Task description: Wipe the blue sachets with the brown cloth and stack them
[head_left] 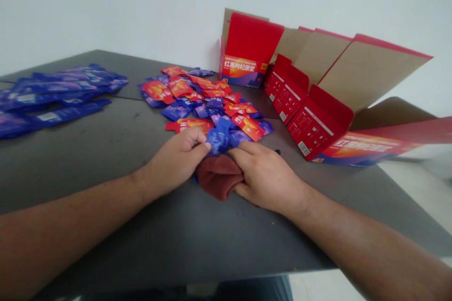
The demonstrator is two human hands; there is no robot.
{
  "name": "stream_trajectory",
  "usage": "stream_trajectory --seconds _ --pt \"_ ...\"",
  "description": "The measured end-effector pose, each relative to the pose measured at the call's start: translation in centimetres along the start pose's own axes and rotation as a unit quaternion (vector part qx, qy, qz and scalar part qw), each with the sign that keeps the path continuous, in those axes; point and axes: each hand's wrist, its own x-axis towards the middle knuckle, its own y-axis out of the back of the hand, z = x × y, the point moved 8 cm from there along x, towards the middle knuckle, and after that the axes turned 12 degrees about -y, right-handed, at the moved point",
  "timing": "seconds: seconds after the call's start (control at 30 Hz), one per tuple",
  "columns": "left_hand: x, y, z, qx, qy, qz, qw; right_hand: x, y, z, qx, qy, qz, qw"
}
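Between thumb and curled fingers, my left hand (185,153) pinches a blue sachet (218,140) upright near the table's middle. My right hand (266,174) is wrapped round a folded brown cloth (219,176), just below and beside that sachet. Some of its fingertips are hidden by the cloth. A heap of red sachets (180,87) and blue sachets (176,112) lies right behind both hands.
Long blue packets (67,85) are stacked at the left of the dark table (141,230). Open red boxes stand at the right: one at the back (243,68), others nearer (312,127), their flaps raised. A pale wall is behind.
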Motion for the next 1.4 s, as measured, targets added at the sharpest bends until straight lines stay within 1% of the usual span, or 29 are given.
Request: stream_trajectory --seconds 0.1,0.13,0.27,0.3,0.37,0.47,0.53,0.6,0.73,0.8,0.87,0.93,1.1,1.27,1.4 --pt "0.1 0.1 0.3 0.018 -0.013 -0.005 1.0 -0.3 -0.3 -0.8 -0.002 0.043 -0.023 0.999" --pt "0.1 0.1 0.3 0.019 -0.013 -0.004 1.0 -0.3 -0.2 -0.7 -0.004 0.038 -0.02 0.999" --pt "0.0 0.1 0.0 0.007 -0.003 0.003 1.0 0.1 0.6 0.8 -0.011 -0.038 0.028 0.999" --pt "0.1 0.1 0.0 0.004 -0.004 0.002 1.0 0.2 0.6 0.9 -0.009 -0.042 0.031 0.999" --pt "0.1 0.0 0.1 0.009 -0.009 -0.004 1.0 0.1 0.2 0.4 -0.008 -0.02 0.021 1.0" --pt "0.1 0.1 0.3 0.022 -0.015 -0.01 1.0 -0.2 -0.6 -0.9 -0.007 0.036 -0.013 0.999" --pt "0.1 0.1 0.4 0.022 -0.015 -0.012 1.0 -0.3 -0.6 -1.0 -0.008 0.05 -0.025 0.998" --pt "0.0 0.0 0.2 0.011 -0.012 -0.013 1.0 -0.1 -0.3 -0.2 -0.009 0.029 -0.016 0.999" --pt "0.0 -0.2 -0.2 -0.01 -0.008 -0.012 1.0 0.5 1.0 2.2 0.002 -0.05 0.042 0.998" --pt "-0.1 -0.2 -0.2 -0.011 -0.011 -0.015 1.0 0.5 0.9 2.2 0.014 -0.049 0.04 0.998" --pt "-0.1 -0.3 0.0 -0.017 -0.012 -0.025 0.999 0.4 0.5 1.5 0.02 -0.02 0.016 0.999" --pt "0.0 -0.4 0.1 -0.018 -0.017 -0.03 0.999 0.3 0.3 1.2 0.023 -0.006 0.006 1.0" --pt "-0.1 -0.4 0.0 -0.022 -0.013 -0.027 0.999 0.9 1.2 3.2 0.041 -0.067 0.067 0.995" --pt "-0.2 -0.6 0.0 -0.026 -0.023 -0.039 0.999 1.1 0.8 3.4 0.069 -0.052 0.039 0.996" --pt "-0.3 -0.8 -0.1 -0.047 -0.02 -0.046 0.998 1.2 1.1 4.5 0.09 -0.11 0.062 0.988"
